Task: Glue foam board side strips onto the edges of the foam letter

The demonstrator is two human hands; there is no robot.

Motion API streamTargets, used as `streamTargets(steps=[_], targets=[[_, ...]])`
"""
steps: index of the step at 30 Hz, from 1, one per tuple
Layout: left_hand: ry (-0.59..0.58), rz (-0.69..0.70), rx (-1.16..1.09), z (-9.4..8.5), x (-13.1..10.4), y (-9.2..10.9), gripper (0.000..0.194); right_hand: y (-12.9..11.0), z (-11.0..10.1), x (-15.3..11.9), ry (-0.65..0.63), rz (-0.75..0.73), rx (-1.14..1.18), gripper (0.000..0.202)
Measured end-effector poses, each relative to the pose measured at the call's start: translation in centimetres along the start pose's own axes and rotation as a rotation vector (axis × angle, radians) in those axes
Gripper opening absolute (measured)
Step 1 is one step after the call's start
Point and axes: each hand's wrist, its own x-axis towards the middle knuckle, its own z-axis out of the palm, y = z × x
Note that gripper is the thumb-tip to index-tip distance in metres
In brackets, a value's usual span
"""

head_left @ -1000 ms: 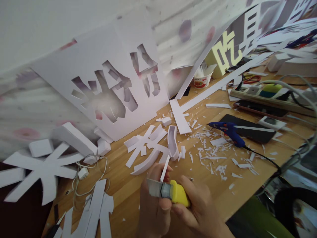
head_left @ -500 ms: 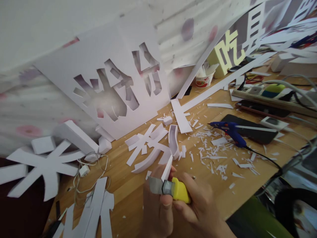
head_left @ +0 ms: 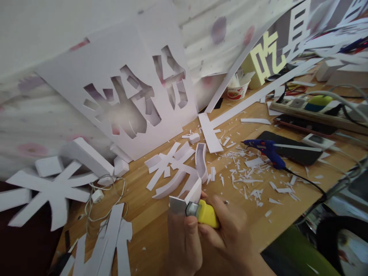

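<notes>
My right hand (head_left: 227, 226) is wrapped round the yellow handle of a utility knife (head_left: 209, 214). Its broad metal blade (head_left: 177, 205) points left, across my left hand. Pinched in my left hand (head_left: 186, 237) is a small white foam-board piece (head_left: 194, 191), standing up behind the blade; my left thumb lies close to the knife's grey collar. Whether the blade touches the piece I cannot tell. Just beyond my hands, a partly built white raised character (head_left: 172, 163) lies on the wooden table, with a curved walled stroke (head_left: 201, 161) at its right.
A blue glue gun (head_left: 267, 149) rests by a black phone (head_left: 299, 149), among white scraps (head_left: 247, 176). A cut-out white board (head_left: 138, 50) leans at the back. White letter pieces (head_left: 54, 188) and a cable (head_left: 89, 214) lie left; a power strip (head_left: 316, 115) sits right.
My right hand and the knife have shifted slightly left and up. The white piece in my left hand has turned, so a broader side shows.
</notes>
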Motion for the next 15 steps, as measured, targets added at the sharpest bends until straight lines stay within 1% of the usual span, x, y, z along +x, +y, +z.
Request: streamTargets(steps=[5, 8, 10, 11, 12, 14, 15], targets=[[-0.068, -0.056, -0.043, -0.08, 0.1, -0.24, 0.056, -0.03, 0.1, 0.01, 0.004, 0.017, -0.02, 0.06], [-0.107, -0.041, -0.113, 0.31, 0.35, 0.0, 0.057, -0.02, 0.19, 0.0, -0.008, 0.024, -0.013, 0.06], [-0.107, -0.039, -0.14, 0.56, 0.45, 0.06, 0.06, 0.02, 0.31, -0.11, -0.023, 0.035, -0.013, 0.06], [-0.086, -0.049, -0.144, 0.61, 0.47, 0.02, 0.06, 0.07, 0.38, -0.21, -0.026, 0.045, -0.02, 0.059], [-0.038, -0.067, -0.141, 0.59, 0.5, -0.07, 0.058, 0.16, 0.45, -0.31, -0.022, 0.058, -0.033, 0.058], [0.102, -0.117, -0.122, 0.36, 0.64, -0.31, 0.05, 0.42, 0.5, -0.49, -0.004, 0.08, -0.069, 0.053], [0.152, -0.128, -0.118, 0.19, 0.76, -0.38, 0.048, 0.58, 0.48, -0.53, 0.006, 0.084, -0.085, 0.051]])
